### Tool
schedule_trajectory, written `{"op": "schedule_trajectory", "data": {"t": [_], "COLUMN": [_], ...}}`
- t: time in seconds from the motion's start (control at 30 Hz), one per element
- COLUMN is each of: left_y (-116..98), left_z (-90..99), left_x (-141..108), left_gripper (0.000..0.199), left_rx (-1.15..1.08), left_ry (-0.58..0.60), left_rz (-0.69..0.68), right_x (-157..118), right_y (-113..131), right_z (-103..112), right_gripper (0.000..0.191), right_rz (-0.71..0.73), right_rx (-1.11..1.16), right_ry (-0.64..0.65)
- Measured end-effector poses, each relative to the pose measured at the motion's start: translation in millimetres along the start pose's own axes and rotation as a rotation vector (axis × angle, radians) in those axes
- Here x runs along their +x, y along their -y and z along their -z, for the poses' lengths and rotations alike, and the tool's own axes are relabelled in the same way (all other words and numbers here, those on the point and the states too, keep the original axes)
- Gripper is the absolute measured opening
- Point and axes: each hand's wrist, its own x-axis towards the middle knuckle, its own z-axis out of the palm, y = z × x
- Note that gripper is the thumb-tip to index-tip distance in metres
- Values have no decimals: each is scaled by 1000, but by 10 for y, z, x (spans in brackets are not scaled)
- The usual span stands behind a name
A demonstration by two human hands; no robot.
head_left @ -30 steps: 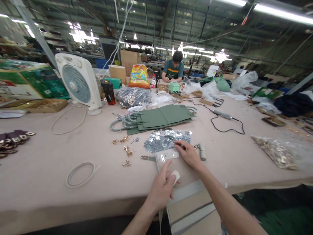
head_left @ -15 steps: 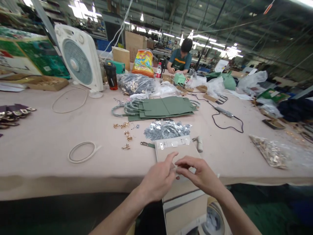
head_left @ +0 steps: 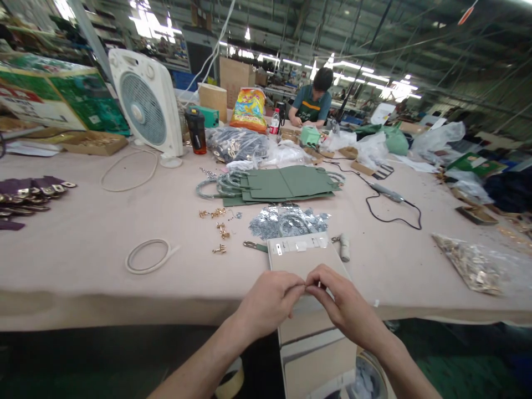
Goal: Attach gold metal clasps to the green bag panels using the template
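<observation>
My left hand (head_left: 272, 302) and my right hand (head_left: 338, 299) meet fingertip to fingertip over a beige board (head_left: 307, 257). Both are closed in a pinch; whatever lies between the fingertips is too small to make out. Small silvery pieces (head_left: 301, 246) lie in a row along the board's far edge. Just beyond it is a heap of silver pieces (head_left: 270, 221), and farther back a stack of green panels (head_left: 291, 182) with looped handles. A green strap with a metal end (head_left: 255, 246) lies left of the board, a small grey roll (head_left: 344, 247) right of it.
Gold fittings (head_left: 222, 230) and a coiled strip (head_left: 149, 256) lie to the left. A white fan (head_left: 145, 105) and a dark bottle (head_left: 196, 130) stand behind. A corded tool (head_left: 386, 192) and a bag of metal parts (head_left: 469, 266) are at right. A person (head_left: 311, 102) sits across the table.
My left index finger, raised and extended before, has come down into a pinch, and the two hands' fingertips now touch. The whole view has shifted slightly, moving the table's objects rightward.
</observation>
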Motion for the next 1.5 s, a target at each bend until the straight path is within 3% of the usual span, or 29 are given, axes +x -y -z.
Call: {"op": "schedule_trajectory", "data": {"t": [0.1,0.2,0.33,0.4,0.47,0.6,0.73,1.23,1.37,1.5], "left_y": [48,216,538,647,696,710,738,795,814,850], "left_z": [-13,-86,-170,-189,-211,-279,-345,-442,-466,-475], "left_x": [2,43,117,114,79,-3,-28,-24,-23,-35], "left_gripper": [30,30,38,37,34,27,28,21,21,25], "left_rx": [-157,-396,-539,-434,-244,124,242,435,456,422], "left_ry": [-8,-52,-256,-272,-215,-203,-207,-281,-307,-306], "left_rz": [89,232,329,308,225,44,27,-2,-23,-59], "right_x": [4,-45,-79,37,265,831,1159,1253,1227,1254], "right_y": [-6,-24,-127,-208,-283,-406,-490,-660,-697,-737], "right_z": [-82,-206,-213,-128,-49,-62,-212,-460,-498,-517], "right_gripper": [12,15,12,9,8,17,21,19,10,40], "right_rz": [20,129,260,210,133,33,-34,-10,47,81], "right_rx": [29,36,92,108,97,93,126,42,-7,-37], "right_ry": [-37,-125,-212,-282,-292,-90,48,-30,-68,-105]}}
